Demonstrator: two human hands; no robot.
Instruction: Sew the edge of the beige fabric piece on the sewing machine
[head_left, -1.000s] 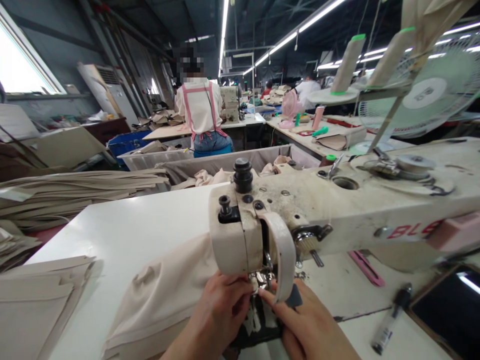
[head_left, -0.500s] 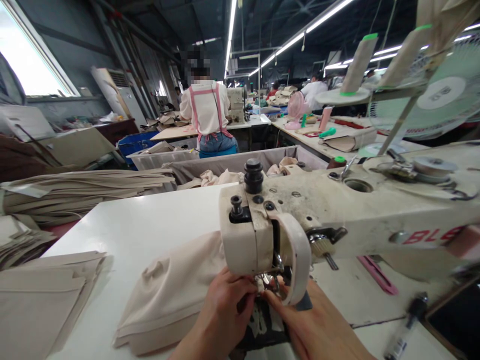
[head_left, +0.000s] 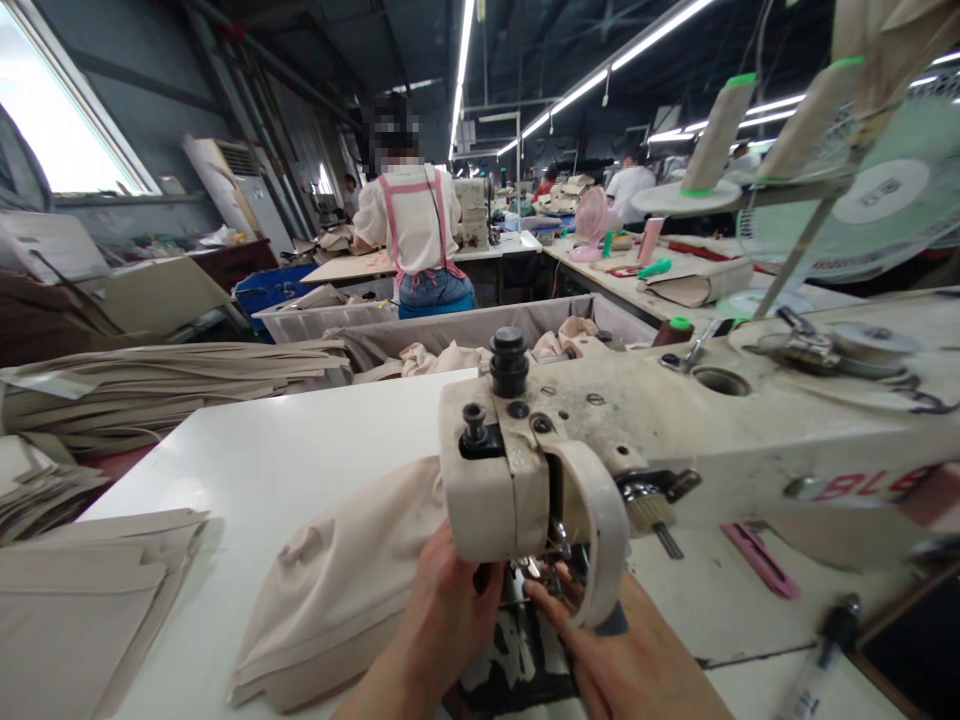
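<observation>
Both hands working under the head of a worn cream industrial sewing machine (head_left: 675, 430).

Nearest, left hand (head_left: 450, 620) curled against the folded beige fabric piece (head_left: 345, 580), fingers tucked beneath the machine head, grip apparently pinching cloth there though partly hidden. Right hand (head_left: 637, 660) alongside, fingertips (head_left: 544, 595) at the presser-foot area, grip hidden behind the curved guard, so impossible to tell how far closed. Fabric spread leftward on the white worktop (head_left: 285, 450), one end under the needle. Beside it, a stack of cut beige panels (head_left: 75, 590). Farther back, a grey cloth-lined bin (head_left: 465, 325), then a person in a white top with pink straps (head_left: 411, 230).
</observation>
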